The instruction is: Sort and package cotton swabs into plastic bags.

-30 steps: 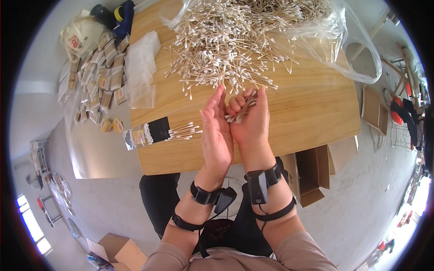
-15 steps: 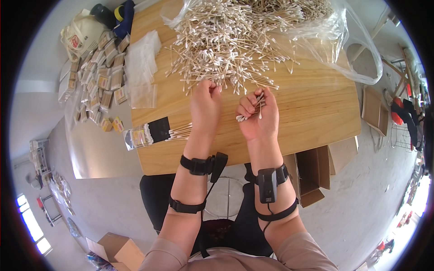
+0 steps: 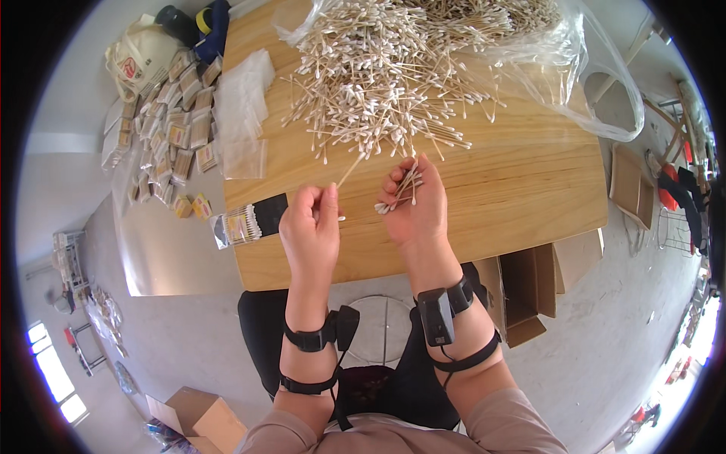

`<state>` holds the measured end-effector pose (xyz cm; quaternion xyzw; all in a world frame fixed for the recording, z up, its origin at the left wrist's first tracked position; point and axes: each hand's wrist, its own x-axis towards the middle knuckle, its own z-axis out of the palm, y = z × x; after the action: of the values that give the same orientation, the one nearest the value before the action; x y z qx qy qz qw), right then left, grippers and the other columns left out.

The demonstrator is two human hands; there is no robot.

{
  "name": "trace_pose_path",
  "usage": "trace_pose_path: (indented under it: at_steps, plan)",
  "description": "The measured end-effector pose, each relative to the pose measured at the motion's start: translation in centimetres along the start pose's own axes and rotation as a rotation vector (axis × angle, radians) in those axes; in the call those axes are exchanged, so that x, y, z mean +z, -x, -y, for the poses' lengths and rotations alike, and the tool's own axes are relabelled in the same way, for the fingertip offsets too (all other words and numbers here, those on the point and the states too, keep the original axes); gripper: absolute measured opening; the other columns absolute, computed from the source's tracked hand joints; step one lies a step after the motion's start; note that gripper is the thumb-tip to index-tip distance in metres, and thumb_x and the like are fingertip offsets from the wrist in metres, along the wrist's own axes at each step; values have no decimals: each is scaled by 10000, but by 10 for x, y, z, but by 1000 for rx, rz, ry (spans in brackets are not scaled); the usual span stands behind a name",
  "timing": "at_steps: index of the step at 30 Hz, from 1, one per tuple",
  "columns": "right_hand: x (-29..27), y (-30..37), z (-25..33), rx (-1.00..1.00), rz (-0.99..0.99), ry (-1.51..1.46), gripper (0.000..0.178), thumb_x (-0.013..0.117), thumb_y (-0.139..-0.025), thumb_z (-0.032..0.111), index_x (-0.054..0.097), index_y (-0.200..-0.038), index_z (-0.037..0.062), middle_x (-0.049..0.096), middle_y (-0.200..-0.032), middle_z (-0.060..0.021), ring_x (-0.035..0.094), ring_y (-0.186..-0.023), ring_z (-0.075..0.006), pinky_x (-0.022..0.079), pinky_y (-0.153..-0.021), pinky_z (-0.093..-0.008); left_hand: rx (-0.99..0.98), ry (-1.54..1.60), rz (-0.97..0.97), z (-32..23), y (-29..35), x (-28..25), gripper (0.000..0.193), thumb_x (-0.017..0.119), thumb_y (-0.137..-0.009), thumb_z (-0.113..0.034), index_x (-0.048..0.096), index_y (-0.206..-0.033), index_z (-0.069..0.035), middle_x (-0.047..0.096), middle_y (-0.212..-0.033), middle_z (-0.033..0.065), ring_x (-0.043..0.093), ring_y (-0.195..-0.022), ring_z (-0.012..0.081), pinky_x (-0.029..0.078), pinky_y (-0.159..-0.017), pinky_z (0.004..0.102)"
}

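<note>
Left hand (image 3: 310, 231): one swab (image 3: 349, 172); right hand (image 3: 420, 216): one small bunch (image 3: 407, 185)

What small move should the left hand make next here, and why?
Probably carry the swab pinched in the left hand across to the bunch of swabs in the right hand: that swab is held apart, while the right hand curls around the bunch close by.

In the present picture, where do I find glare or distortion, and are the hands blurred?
In the head view, window washed out white, grey sheet catching a soft glare; also in the head view, near edge of the table curving, left hand and right hand showing no strong blur.
</note>
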<state>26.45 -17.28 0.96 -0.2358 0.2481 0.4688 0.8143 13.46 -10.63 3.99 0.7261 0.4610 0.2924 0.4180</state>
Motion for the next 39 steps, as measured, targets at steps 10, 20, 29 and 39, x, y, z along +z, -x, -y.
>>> trace_pose_path:
  at_steps: [10, 20, 29, 39]
  plan:
    - [9, 6, -1, 36, 12, -95, 378, 419, -1040, 412, 513, -847, 101, 446, -690, -16, 407, -583, -148, 356, -524, -298, 231, -147, -24, 5, -41, 17, 156, 717, -874, -106, 629, -979, -33, 603, -921, 124, 620, -746, 247, 501, -650, 349]
    - [5, 1, 6, 0, 121, -55, 379, 415, -1048, 401, 491, -819, 108, 415, -660, -12, 382, -560, -139, 324, -509, -282, 485, -423, 89, 32, -85, 23, 173, 749, -795, -62, 620, -905, -27, 581, -891, 128, 585, -838, 316, 482, -730, 401]
    - [3, 1, 8, 4, 117, -47, 347, 430, -1046, 378, 478, -827, 113, 420, -667, -15, 392, -563, -140, 324, -513, -279, 165, -377, 32, 39, -50, -19, 185, 778, -804, -115, 641, -831, 7, 635, -738, 146, 607, -645, 283, 479, -606, 362]
    - [5, 2, 8, 13, 110, -27, 341, 436, -1043, 367, 478, -818, 114, 421, -665, -12, 388, -566, -136, 325, -518, -276, -193, 78, 74, 50, -49, -50, 202, 704, -928, -178, 668, -905, 19, 660, -760, 20, 598, -657, 82, 488, -628, 218]
